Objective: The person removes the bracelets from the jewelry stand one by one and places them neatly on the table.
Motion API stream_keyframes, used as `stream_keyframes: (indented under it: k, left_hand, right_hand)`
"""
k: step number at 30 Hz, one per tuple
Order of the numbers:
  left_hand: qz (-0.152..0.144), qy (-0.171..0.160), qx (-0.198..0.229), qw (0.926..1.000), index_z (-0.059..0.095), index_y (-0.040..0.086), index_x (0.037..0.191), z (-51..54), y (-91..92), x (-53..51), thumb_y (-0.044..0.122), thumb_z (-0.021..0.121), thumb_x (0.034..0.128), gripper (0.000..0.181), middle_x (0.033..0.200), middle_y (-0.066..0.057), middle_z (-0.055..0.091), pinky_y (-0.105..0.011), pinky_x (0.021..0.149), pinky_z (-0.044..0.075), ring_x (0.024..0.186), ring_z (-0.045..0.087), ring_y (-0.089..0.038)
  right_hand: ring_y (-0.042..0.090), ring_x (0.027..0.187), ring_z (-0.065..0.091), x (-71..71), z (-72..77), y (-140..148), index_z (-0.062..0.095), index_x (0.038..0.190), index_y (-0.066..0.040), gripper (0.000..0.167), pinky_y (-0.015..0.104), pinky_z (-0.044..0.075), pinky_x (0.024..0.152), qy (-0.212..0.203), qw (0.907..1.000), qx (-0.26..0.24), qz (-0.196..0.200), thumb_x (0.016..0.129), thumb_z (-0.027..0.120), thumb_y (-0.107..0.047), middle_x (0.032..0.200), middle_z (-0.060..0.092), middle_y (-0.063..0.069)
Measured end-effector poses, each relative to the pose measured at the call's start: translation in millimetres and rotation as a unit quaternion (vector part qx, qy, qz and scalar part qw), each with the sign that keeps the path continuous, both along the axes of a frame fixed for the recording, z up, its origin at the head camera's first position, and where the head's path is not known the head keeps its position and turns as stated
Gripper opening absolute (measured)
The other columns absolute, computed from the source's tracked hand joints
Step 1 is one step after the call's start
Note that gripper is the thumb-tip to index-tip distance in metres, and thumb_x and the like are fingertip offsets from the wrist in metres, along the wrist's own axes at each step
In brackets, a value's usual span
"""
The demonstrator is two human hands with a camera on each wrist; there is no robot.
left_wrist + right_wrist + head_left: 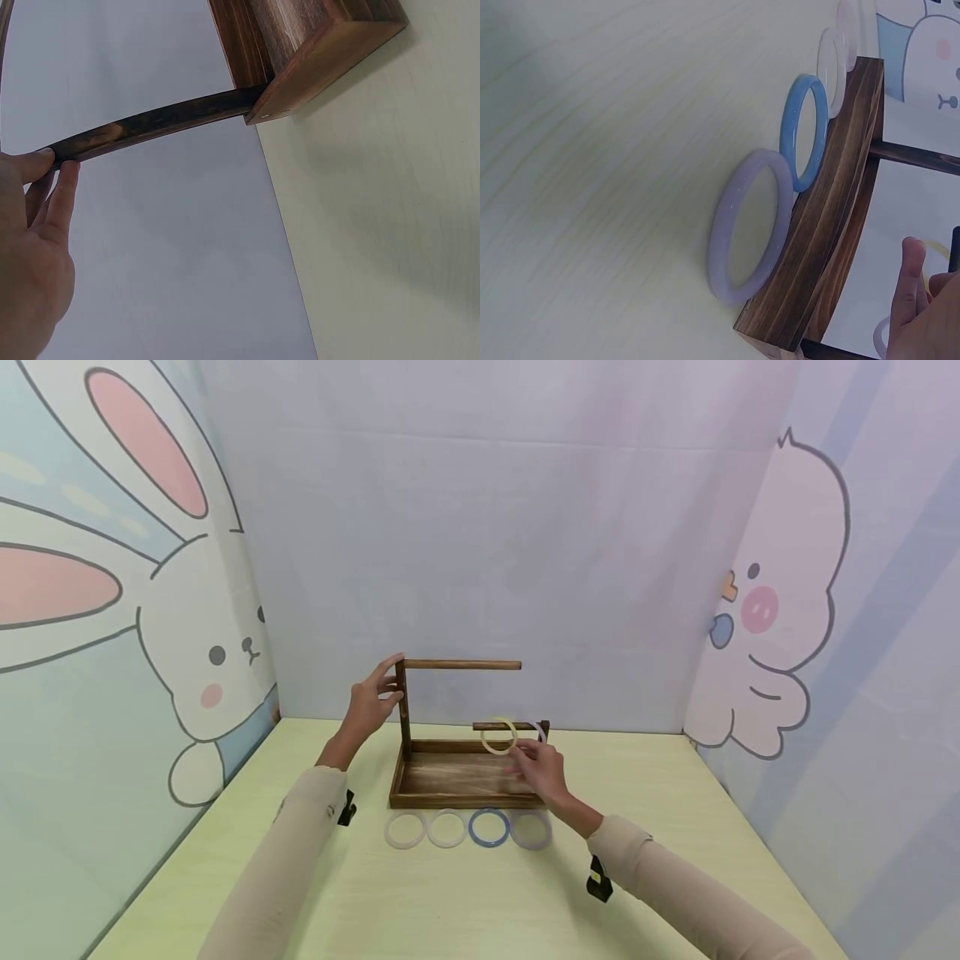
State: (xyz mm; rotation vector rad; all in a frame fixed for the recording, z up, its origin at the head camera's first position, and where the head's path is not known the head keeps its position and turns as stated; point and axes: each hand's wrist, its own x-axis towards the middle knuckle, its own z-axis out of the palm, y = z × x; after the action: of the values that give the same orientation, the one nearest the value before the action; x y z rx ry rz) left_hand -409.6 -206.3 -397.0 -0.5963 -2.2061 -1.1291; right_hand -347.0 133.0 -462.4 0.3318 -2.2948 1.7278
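Observation:
A dark wooden rack [407,799] has a tray base, a tall left post with a long top bar [465,665], and a short lower bar [489,727] at the right. My left hand [369,703] grips the post near its top, thumb and fingers on either side in the left wrist view. With my right hand [542,772] I pinch a yellow bangle [486,749] at the lower bar; whether the bar passes through it I cannot tell. A pale lavender bangle [539,727] hangs close to that bar's right end, partly behind the hand.
Before the rack, a row of bangles lies on the table [450,902]: pale pink [405,847], whitish [447,845], blue [489,844] and purple [531,847]. Cloth walls with cartoon animals enclose the table at the back and sides. A small reddish patch shows under my right hand.

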Motion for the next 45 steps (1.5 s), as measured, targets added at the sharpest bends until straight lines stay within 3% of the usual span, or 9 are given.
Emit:
stream_keyframes:
  k: [9,16,22,29,36,45]
  left_hand:
    - [0.002,0.001,-0.006,1.0000,0.046,0.029,0.157,-0.6,-0.7,-1.0,-0.011,0.070,0.0936,0.079,0.121,-0.028,0.071,-0.051,0.085,0.063,0.107,0.073,-0.041]
    - [0.003,0.005,-0.008,1.0000,0.046,0.029,0.157,-1.2,-0.7,-3.0,-0.010,0.071,0.0937,0.078,0.121,-0.027,0.071,-0.051,0.085,0.063,0.107,0.073,-0.041]
    - [0.003,0.006,-0.007,1.0000,0.046,0.029,0.157,-1.1,-0.7,-3.4,-0.010,0.071,0.0937,0.078,0.121,-0.027,0.071,-0.051,0.084,0.063,0.107,0.073,-0.041]
    - [0.000,0.000,-0.004,1.0000,0.046,0.029,0.157,-0.5,0.0,-2.6,-0.010,0.070,0.0938,0.078,0.122,-0.028,0.071,-0.051,0.085,0.063,0.108,0.073,-0.041]
    - [-0.002,-0.003,-0.002,1.0000,0.046,0.030,0.157,-1.4,-0.3,-2.4,-0.011,0.070,0.0939,0.079,0.122,-0.028,0.071,-0.052,0.086,0.063,0.109,0.072,-0.041]
    - [-0.002,0.000,-0.002,1.0000,0.046,0.029,0.157,-0.9,-0.3,-2.3,-0.010,0.070,0.0936,0.079,0.122,-0.028,0.071,-0.051,0.087,0.062,0.109,0.072,-0.041]
  right_hand:
    - [0.045,0.079,0.075,0.9,1.4,-10.0,0.074,0.117,0.006,0.019,0.041,0.065,0.058,0.000,0.9997,-0.015,0.020,0.102,0.065,-0.002,0.103,0.076,0.026]
    - [0.039,0.075,0.077,-0.9,2.4,-19.0,0.075,0.117,0.003,0.019,0.051,0.064,0.062,0.005,0.9997,-0.014,0.022,0.102,0.065,-0.004,0.101,0.076,0.026]
    - [0.041,0.077,0.076,0.5,3.9,-25.0,0.072,0.123,0.004,0.023,0.037,0.064,0.056,0.001,0.9995,-0.010,0.028,0.103,0.064,-0.005,0.109,0.074,0.030]
    - [0.037,0.079,0.077,8.8,6.4,-28.7,0.070,0.128,0.002,0.028,0.054,0.064,0.069,-0.020,0.9988,0.014,0.043,0.106,0.063,-0.012,0.112,0.075,0.025]
    - [0.037,0.075,0.077,13.6,2.9,-34.4,0.074,0.122,-0.001,0.022,0.033,0.064,0.057,-0.025,0.9981,0.006,0.055,0.104,0.063,-0.008,0.102,0.076,0.025]
    - [0.035,0.075,0.077,23.7,-6.2,-37.4,0.070,0.126,0.004,0.025,0.036,0.065,0.058,-0.045,0.9953,0.002,0.086,0.105,0.062,-0.007,0.104,0.075,0.027]
